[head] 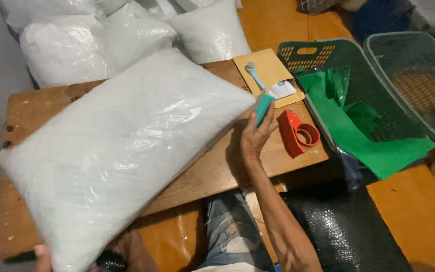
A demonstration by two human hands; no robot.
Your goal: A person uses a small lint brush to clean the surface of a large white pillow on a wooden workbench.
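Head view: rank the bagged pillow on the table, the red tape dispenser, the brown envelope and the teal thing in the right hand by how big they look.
1. Bagged pillow, largest, though nearest the camera.
2. Brown envelope.
3. Red tape dispenser, close to the envelope, so unsure.
4. Teal thing in the right hand, partly hidden.

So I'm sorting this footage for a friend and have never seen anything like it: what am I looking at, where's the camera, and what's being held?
One camera, worn on a person's head, looks down at their own bare hands. On a low wooden table lies a big white pillow in clear plastic. The right hand holds a small teal object at the pillow's corner. The left hand barely shows at the pillow's near end, apparently gripping it. Beside the right hand lie a red tape dispenser and a tan envelope. A green basket holds green cloth. More wrapped pillows sit behind.
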